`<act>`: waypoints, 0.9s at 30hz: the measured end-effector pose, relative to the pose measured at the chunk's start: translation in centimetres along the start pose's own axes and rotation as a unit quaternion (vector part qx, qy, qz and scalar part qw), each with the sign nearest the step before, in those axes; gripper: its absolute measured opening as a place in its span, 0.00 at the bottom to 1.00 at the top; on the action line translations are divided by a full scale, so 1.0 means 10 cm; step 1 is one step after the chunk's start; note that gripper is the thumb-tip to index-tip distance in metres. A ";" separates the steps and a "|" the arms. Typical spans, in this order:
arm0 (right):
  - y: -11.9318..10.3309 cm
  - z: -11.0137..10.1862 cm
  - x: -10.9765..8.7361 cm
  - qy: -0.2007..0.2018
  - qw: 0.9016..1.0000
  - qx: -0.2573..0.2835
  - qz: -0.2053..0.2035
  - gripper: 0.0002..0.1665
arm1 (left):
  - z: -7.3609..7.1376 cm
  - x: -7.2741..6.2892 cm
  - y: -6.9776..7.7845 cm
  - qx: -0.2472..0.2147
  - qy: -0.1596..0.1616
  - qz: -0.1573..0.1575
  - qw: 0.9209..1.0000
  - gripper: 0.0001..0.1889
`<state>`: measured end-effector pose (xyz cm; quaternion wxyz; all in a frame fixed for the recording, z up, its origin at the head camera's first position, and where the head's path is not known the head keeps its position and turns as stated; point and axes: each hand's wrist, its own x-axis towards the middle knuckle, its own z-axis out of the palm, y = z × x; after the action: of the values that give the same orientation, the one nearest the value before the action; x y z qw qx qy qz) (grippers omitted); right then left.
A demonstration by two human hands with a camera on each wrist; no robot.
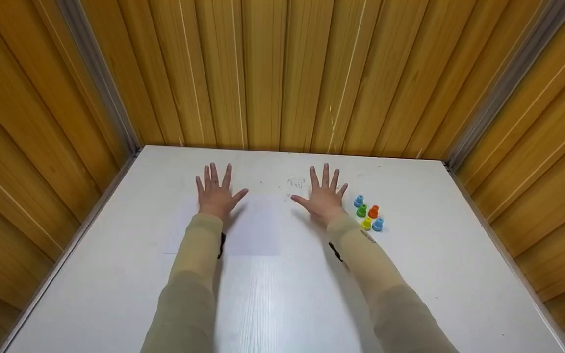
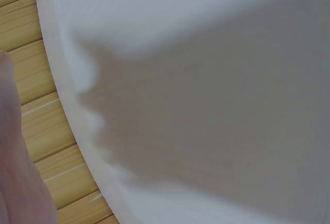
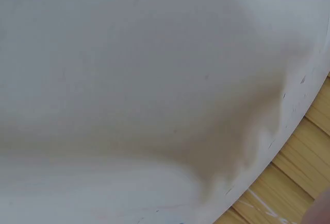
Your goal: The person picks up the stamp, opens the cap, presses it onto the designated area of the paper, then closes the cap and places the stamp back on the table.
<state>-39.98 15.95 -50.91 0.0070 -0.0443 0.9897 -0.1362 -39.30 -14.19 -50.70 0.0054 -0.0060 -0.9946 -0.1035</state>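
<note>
My left hand (image 1: 218, 198) is held over the white table with its fingers spread and straight, palm down and nothing in it. A sheet of pale paper (image 1: 255, 230) lies under that hand and forearm, partly hidden by the sleeve. To the right, my right hand (image 1: 325, 198) is spread the same way, also holding nothing. Just right of it stand several small coloured pegs like game pawns: a green one (image 1: 362, 211), an orange one (image 1: 373, 211), a yellow one (image 1: 366, 223) and blue ones (image 1: 378, 224). Both wrist views show mostly hand shadows on the table.
The white table (image 1: 272, 304) reaches back to a wall of wood-look panels (image 1: 263, 73), with similar panels on both sides. Metal posts (image 1: 101, 73) stand at the back corners. Faint dark scribbles (image 1: 296, 183) mark the tabletop between the hands.
</note>
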 end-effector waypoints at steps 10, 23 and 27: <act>-0.45 0.19 -0.11 -0.045 0.998 0.019 -0.038 0.64 | -0.06 -0.23 -0.29 -0.062 -0.094 -0.025 0.993 0.50; -0.92 0.45 -0.31 -0.124 0.984 0.040 -0.119 0.59 | 0.13 -0.22 -0.34 -0.030 -0.087 -0.040 0.995 0.46; -0.91 0.45 -0.35 -0.140 0.982 0.043 -0.120 0.58 | 0.10 -0.21 -0.24 -0.035 -0.111 -0.042 0.992 0.47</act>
<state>-35.61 6.35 -52.78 0.1312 -0.1812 0.9596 -0.1708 -37.25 -16.33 -52.16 -0.1097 0.0238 -0.9842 -0.1368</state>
